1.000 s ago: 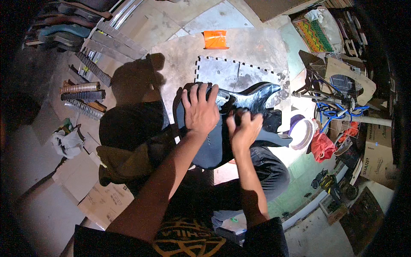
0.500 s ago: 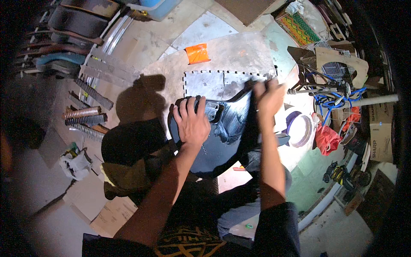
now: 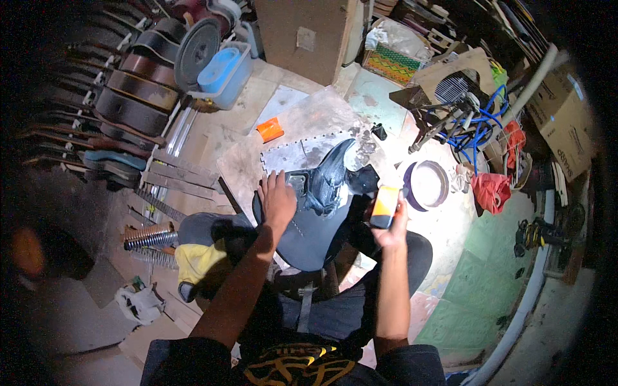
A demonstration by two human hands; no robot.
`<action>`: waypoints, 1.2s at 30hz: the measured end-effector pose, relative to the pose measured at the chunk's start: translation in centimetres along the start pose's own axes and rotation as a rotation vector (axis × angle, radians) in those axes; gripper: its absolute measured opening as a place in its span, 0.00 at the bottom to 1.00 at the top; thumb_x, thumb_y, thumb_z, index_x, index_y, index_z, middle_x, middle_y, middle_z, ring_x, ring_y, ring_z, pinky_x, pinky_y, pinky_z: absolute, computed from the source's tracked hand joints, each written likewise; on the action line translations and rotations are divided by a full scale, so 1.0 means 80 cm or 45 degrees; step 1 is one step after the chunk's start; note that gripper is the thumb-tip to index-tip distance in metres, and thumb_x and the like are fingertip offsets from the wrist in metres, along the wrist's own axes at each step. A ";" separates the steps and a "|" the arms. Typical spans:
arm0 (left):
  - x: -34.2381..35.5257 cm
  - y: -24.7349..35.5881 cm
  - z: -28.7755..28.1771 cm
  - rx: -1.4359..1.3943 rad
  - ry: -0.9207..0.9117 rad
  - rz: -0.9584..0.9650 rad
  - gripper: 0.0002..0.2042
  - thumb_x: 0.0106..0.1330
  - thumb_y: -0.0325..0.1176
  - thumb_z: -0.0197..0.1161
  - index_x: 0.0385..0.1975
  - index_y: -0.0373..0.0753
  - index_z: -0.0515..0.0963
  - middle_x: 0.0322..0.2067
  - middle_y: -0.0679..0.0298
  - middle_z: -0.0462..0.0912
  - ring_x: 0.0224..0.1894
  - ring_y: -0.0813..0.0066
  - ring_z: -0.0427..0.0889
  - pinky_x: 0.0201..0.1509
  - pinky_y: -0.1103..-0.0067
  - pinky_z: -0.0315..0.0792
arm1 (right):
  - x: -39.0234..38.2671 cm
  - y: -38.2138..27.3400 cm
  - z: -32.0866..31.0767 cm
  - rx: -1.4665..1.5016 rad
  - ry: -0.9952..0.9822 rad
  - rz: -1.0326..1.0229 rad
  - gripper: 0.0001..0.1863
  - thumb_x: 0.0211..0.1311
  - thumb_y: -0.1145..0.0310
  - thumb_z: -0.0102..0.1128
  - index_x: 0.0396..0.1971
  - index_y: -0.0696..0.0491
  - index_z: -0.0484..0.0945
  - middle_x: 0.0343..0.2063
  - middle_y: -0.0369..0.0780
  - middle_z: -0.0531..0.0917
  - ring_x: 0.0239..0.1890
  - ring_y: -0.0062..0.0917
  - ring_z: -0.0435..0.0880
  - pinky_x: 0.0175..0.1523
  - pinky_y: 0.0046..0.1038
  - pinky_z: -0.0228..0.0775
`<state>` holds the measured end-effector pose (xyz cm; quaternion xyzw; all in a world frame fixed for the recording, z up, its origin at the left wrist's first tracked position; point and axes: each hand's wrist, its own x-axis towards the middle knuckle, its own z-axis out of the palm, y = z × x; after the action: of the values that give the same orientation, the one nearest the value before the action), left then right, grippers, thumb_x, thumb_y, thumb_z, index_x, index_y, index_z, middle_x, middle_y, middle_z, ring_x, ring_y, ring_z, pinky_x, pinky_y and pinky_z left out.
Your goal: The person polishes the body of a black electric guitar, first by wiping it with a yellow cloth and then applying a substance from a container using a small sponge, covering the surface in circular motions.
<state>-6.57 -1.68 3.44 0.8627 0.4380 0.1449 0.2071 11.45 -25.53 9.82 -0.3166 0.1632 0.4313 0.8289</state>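
A dark guitar body (image 3: 302, 235) with a curved pointed horn rests across my lap, tilted. Its upper part has a glossy wet-looking or smeared patch (image 3: 325, 196), beside a small opening (image 3: 298, 183). My left hand (image 3: 277, 202) lies on the body's left side with fingers stretched out toward its upper edge. Just right of the body, my right hand (image 3: 391, 228) is closed around a small orange-and-black block (image 3: 385, 207), held upright and apart from the body. Strong light washes out the block's top.
An orange packet (image 3: 270, 130) lies on the floor sheet beyond. Right stand a round purple-rimmed basin (image 3: 427, 185), a red bag (image 3: 491, 192) and tangled blue cable (image 3: 478, 133). Left are a guitar rack (image 3: 138, 93), a blue tub (image 3: 228, 80) and coil springs (image 3: 149, 236).
My right hand, blurred near the horn before, has come down and back, showing the orange-and-black block. My left hand stays on the guitar body. The view has shifted, revealing more guitars.
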 end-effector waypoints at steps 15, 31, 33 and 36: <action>-0.186 -0.090 -0.259 0.325 0.224 -0.058 0.25 0.65 0.35 0.66 0.61 0.33 0.74 0.68 0.42 0.66 0.71 0.39 0.61 0.74 0.54 0.55 | -0.063 0.059 -0.017 0.374 -0.193 -0.025 0.21 0.68 0.49 0.53 0.47 0.52 0.78 0.37 0.41 0.83 0.35 0.30 0.82 0.38 0.35 0.75; -0.160 0.066 -0.050 0.254 -0.339 0.644 0.27 0.70 0.49 0.58 0.69 0.53 0.71 0.74 0.47 0.56 0.75 0.35 0.51 0.72 0.38 0.47 | -0.039 0.093 -0.032 -0.184 0.205 -0.253 0.16 0.70 0.59 0.57 0.50 0.53 0.75 0.44 0.37 0.81 0.44 0.24 0.82 0.52 0.28 0.73; -0.154 0.061 -0.021 0.259 -0.327 0.711 0.28 0.70 0.49 0.58 0.70 0.55 0.69 0.75 0.48 0.54 0.76 0.34 0.49 0.70 0.34 0.46 | -0.045 0.100 -0.023 -0.415 0.245 -0.292 0.16 0.70 0.60 0.57 0.49 0.56 0.76 0.42 0.38 0.82 0.43 0.22 0.81 0.52 0.26 0.73; -0.103 0.076 0.006 0.259 -0.284 0.696 0.27 0.71 0.49 0.57 0.70 0.56 0.69 0.75 0.49 0.55 0.75 0.33 0.49 0.70 0.34 0.46 | -0.047 0.112 -0.037 -0.691 0.374 -0.210 0.17 0.69 0.61 0.60 0.48 0.59 0.78 0.36 0.40 0.83 0.38 0.21 0.81 0.45 0.26 0.74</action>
<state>-6.84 -11.77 5.38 0.9754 0.1766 0.0550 0.1200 1.97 -25.99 6.19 -0.5972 0.1338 0.3402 0.7139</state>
